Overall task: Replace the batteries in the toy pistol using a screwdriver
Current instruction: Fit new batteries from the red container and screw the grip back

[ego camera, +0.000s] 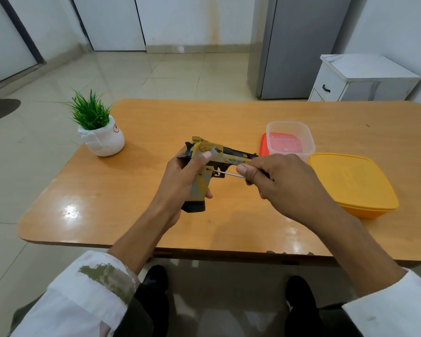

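Above an orange-brown wooden table point(156, 117), the yellow-and-grey plastic toy pistol point(201, 184) is held clear of the surface. It looks light, rigid and smooth, best taken by its grip, where the left hand point(180, 176) wraps it. The right hand point(282, 176) pinches a thin steel screwdriver point(225, 173), tip against the frame; handle and screw are hidden.

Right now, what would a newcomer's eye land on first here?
The yellow pistol, gripped mid-frame over the table by the left hand, while the right hand pinches a screwdriver with its tip at the pistol's side. Then the yellow box at right and the plant at the table's left edge.
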